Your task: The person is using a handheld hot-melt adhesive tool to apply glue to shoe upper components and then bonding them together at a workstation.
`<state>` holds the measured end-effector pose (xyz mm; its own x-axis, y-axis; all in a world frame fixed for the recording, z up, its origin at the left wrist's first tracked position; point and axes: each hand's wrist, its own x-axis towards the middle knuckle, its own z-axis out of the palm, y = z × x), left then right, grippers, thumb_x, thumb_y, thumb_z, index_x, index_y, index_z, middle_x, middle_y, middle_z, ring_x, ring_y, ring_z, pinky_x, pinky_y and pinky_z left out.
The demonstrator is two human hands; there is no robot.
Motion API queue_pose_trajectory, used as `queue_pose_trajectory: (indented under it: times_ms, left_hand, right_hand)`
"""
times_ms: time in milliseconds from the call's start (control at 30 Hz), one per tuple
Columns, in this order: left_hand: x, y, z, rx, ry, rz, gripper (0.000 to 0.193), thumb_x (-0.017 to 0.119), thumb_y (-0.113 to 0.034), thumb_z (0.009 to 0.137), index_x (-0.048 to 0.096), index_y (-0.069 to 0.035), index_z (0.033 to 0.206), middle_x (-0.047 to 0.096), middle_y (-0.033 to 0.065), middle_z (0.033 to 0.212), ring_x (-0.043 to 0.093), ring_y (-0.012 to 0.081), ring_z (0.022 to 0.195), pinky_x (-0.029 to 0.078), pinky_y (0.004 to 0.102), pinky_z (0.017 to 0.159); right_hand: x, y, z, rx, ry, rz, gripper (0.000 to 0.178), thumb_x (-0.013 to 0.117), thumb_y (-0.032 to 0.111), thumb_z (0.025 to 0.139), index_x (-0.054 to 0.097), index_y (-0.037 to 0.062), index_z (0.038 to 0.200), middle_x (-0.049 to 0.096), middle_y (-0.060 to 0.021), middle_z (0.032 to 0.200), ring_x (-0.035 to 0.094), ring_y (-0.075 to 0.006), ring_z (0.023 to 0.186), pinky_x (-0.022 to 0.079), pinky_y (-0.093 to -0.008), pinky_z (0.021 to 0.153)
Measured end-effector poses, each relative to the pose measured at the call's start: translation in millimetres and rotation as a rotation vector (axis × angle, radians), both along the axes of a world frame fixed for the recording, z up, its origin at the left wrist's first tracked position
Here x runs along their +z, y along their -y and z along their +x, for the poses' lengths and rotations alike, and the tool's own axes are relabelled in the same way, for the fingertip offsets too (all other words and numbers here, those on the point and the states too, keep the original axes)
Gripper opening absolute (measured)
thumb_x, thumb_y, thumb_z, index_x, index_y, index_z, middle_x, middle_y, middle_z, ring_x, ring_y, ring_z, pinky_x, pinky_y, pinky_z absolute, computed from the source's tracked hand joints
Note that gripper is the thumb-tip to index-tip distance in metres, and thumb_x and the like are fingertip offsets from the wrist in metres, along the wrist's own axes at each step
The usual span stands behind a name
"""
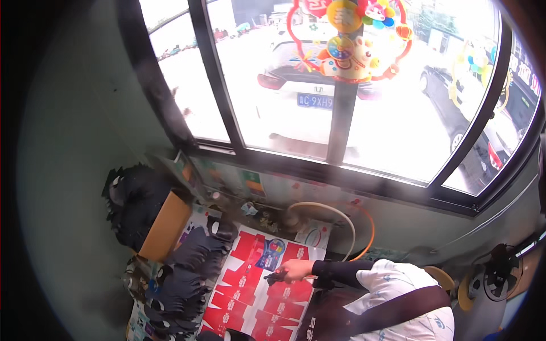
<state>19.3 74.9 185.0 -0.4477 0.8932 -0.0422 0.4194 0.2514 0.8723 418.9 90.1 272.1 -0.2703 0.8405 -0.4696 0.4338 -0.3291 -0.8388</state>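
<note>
My right hand, in a black sleeve, reaches in from the right over red-and-white printed cardboard. Its fingers are closed around a small black object; the exact kind cannot be made out. Just beyond the hand, a blue printed patch shows on the sheet. A row of dark, shoe-like pieces with white ovals lies along the cardboard's left side. At the lower edge, part of a similar black piece shows. My left hand is out of the picture.
A brown cardboard box piled with dark pieces stands at the far left. A cream hose and an orange hose curve by the wall under the window. A dark fan is at the right.
</note>
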Motion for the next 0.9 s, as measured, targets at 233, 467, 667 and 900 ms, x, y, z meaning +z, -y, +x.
queue_pose_trajectory:
  times_ms: [233,467,667,900]
  left_hand:
    - [24.5,-52.7,104.1,-0.269,-0.047,-0.028,0.08,0.072,-0.034,0.089,0.037,0.009,0.146,0.052,0.0325,0.137,0.055,0.0435,0.122,0.047,0.0458,0.103]
    - [48.9,-80.5,186.0,-0.556,-0.07,-0.018,0.073,0.07,-0.032,0.091,0.041,0.009,0.143,0.055,0.031,0.134,0.057,0.0421,0.12,0.048,0.0452,0.102]
    - [59.7,-76.0,206.9,-0.64,-0.1,-0.028,0.067,0.068,-0.031,0.093,0.044,0.009,0.141,0.057,0.0297,0.132,0.059,0.0409,0.117,0.049,0.0447,0.101]
    - [59.2,-73.7,209.5,-0.67,-0.104,-0.057,0.06,0.065,-0.03,0.094,0.048,0.008,0.138,0.06,0.0282,0.129,0.06,0.0395,0.114,0.049,0.0441,0.1]
  right_hand:
    - [-9.7,-3.9,19.6,-0.016,-0.096,0.012,0.026,0.056,0.015,0.08,0.068,0.0024,0.099,0.064,-0.0093,0.068,0.062,-0.022,0.053,0.053,-0.0367,0.047]
    - [-19.3,13.6,34.0,0.008,-0.016,0.112,0.021,0.058,0.016,0.079,0.07,0.0017,0.088,0.066,-0.0111,0.067,0.066,-0.026,0.059,0.052,-0.0401,0.053]
    - [14.8,35.5,31.8,-0.04,-0.103,0.147,0.024,0.057,0.022,0.084,0.071,0.0027,0.086,0.068,-0.0097,0.067,0.067,-0.0237,0.058,0.052,-0.0373,0.048]
    - [36.7,45.4,37.5,-0.066,-0.095,0.093,0.03,0.056,0.03,0.088,0.072,0.0047,0.088,0.069,-0.0091,0.068,0.067,-0.0226,0.058,0.051,-0.0363,0.048]
